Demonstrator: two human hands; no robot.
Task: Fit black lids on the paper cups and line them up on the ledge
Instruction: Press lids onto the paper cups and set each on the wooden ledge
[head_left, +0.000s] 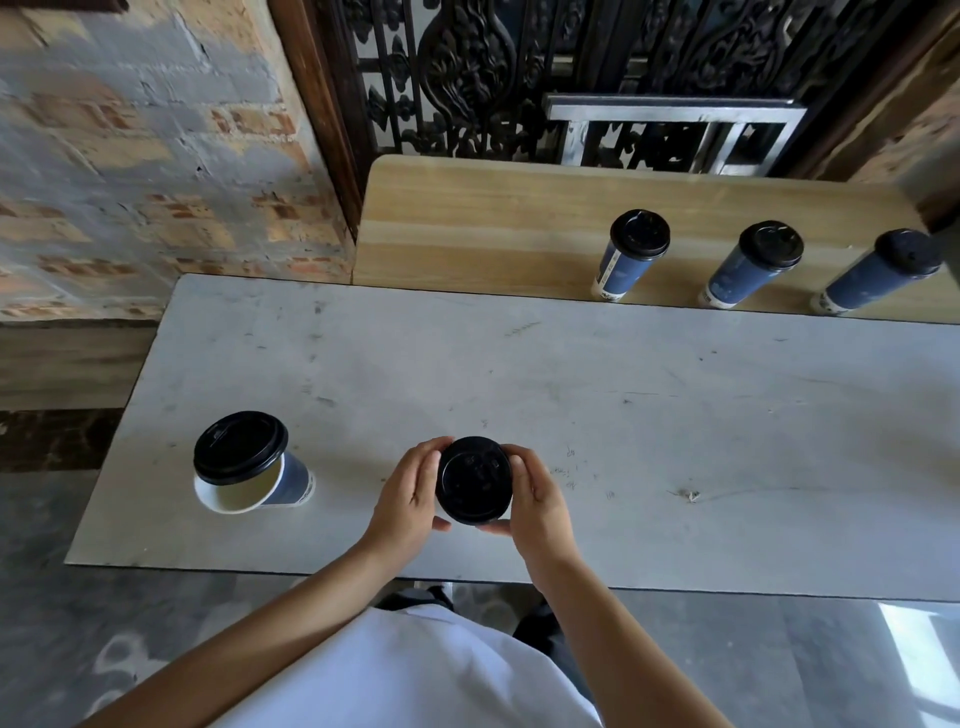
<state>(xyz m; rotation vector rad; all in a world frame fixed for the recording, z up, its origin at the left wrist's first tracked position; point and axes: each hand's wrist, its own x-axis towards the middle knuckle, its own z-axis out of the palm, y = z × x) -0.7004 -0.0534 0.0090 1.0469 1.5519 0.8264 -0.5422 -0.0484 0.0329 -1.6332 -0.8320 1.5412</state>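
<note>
Both hands wrap a paper cup with a black lid (474, 479) on top, near the front edge of the grey table (519, 374). My left hand (410, 493) grips its left side and my right hand (535, 499) its right side; the cup body is hidden under the lid and fingers. To the left stands a blue paper cup (291, 483) with a black lid (240, 447) lying loose and off-centre on its rim, so the open mouth shows. Three lidded blue cups stand in a row on the wooden ledge (467, 223): one (631, 254), a second (753, 265), a third (883, 270).
The ledge runs along the table's far edge, with bare wood left of the cup row. Behind it is a black ornate metal grille (467, 78) and a brick wall (130, 156) on the left. The table's front edge lies just below my wrists.
</note>
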